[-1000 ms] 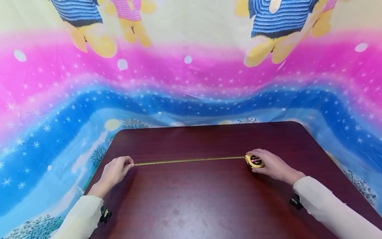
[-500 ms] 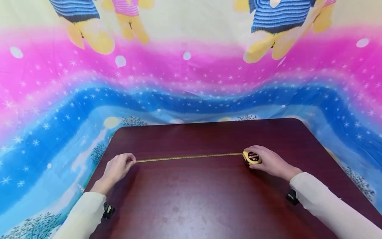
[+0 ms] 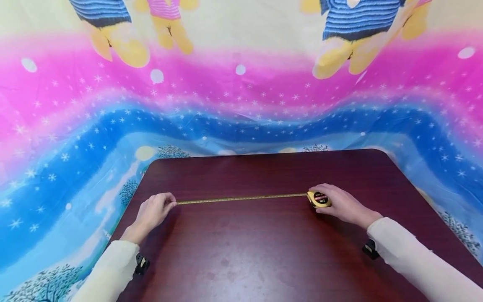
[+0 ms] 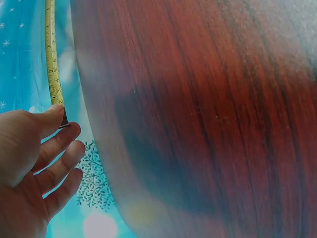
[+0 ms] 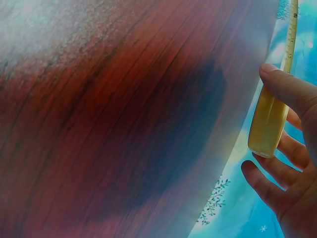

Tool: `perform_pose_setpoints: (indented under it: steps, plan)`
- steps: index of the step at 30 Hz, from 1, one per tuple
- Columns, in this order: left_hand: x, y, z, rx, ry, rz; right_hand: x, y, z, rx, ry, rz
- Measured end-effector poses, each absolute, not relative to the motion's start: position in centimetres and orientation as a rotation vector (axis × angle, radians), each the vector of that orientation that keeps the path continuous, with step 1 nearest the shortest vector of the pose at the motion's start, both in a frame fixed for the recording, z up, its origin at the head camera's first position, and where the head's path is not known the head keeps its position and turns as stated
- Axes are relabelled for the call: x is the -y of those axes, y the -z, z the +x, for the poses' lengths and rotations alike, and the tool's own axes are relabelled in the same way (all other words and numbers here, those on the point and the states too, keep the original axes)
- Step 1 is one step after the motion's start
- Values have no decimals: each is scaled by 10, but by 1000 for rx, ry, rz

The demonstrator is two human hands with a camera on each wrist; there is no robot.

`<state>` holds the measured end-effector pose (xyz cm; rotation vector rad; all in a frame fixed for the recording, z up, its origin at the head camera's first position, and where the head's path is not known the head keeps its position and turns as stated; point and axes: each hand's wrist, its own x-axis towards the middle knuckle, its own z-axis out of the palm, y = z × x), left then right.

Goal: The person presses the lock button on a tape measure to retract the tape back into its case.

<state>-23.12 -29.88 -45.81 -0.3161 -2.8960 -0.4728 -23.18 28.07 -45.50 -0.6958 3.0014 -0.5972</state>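
Note:
A yellow tape measure with a black label marked 2 m sits in my right hand, thumb on one side and fingers on the other. Its yellow blade runs out to the left, stretched nearly straight across above the table. At the far end my left hand pinches the blade's tip between thumb and forefinger. The left wrist view shows the dark end hook at those fingers and printed numbers along the blade. In the right wrist view the case appears edge-on, gripped under the thumb.
Below both hands lies a dark reddish-brown table with rounded far corners and a glossy surface. A printed cloth in pink, blue and cream hangs behind it and along the sides. Black straps with small devices are on both wrists.
My left hand has moved a little to the right, toward the case, and the exposed blade has become shorter. The right hand keeps its grip on the tape measure. The head view shifted slightly.

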Motion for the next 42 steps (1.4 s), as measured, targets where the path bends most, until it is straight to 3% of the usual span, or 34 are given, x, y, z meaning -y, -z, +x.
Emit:
perform_pose_setpoints:
  steps: [42]
  plan:
    - [278,459,-234,2914,486,-324,-267,457,-230,-2982,624,-713]
